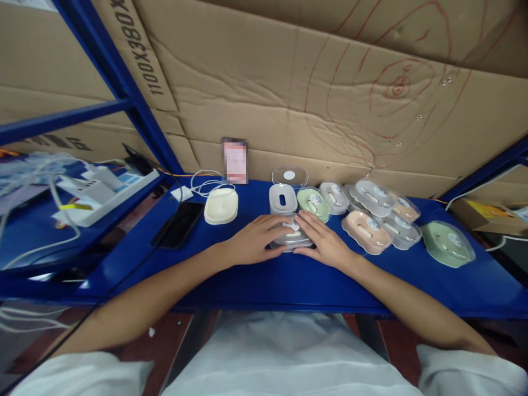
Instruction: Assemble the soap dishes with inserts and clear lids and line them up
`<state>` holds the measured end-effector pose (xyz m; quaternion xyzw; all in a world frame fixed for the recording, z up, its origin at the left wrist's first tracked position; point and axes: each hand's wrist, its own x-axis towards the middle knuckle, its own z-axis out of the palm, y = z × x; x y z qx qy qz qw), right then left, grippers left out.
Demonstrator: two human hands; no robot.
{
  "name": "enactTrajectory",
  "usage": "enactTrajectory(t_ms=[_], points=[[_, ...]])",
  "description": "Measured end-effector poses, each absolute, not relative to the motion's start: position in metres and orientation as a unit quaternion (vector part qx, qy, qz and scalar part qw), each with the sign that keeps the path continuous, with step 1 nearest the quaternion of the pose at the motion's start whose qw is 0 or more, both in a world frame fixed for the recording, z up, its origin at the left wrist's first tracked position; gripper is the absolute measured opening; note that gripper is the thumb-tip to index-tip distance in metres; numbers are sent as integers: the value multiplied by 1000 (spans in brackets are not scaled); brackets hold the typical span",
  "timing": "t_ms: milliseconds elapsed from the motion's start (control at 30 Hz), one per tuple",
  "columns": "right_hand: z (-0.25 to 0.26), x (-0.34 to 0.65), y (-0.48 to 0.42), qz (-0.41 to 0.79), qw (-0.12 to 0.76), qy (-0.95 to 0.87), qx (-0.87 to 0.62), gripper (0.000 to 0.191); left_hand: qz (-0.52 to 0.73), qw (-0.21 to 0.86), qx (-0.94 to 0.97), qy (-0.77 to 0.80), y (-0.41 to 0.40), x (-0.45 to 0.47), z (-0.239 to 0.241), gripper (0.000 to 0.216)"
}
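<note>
Both my hands rest on a grey soap box with a clear lid point(292, 238) that lies on the blue shelf point(264, 275) in front of me. My left hand point(258, 237) covers its left side with fingers laid over the lid. My right hand point(324, 239) presses on its right side, fingers curved over the top. Just behind the box stand a grey tray point(282, 198) and a green lidded box point(313, 204).
A cream tray point(221, 206), a loose clear lid point(289, 176), a black phone point(178, 224) and a white cable point(206, 184) lie to the left. Several lidded boxes in grey, peach point(366, 231) and green point(447, 243) sit to the right. Cardboard forms the back wall.
</note>
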<state>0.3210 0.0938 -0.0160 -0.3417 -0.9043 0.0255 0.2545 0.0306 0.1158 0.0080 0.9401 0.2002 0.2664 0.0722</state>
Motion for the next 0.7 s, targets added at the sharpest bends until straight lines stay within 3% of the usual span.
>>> enactTrajectory(t_ms=[200, 367, 467, 700], points=[[-14, 327, 98, 37, 273, -904, -326, 86, 262, 65, 941, 204, 113, 33, 11, 44], [-13, 326, 96, 22, 258, -904, -339, 79, 247, 88, 944, 201, 115, 36, 1, 70], [-13, 325, 94, 6, 257, -896, -363, 76, 241, 82, 945, 207, 118, 36, -5, 71], [-11, 324, 93, 10, 245, -917, -315, 96, 231, 45, 951, 201, 118, 33, -5, 67]])
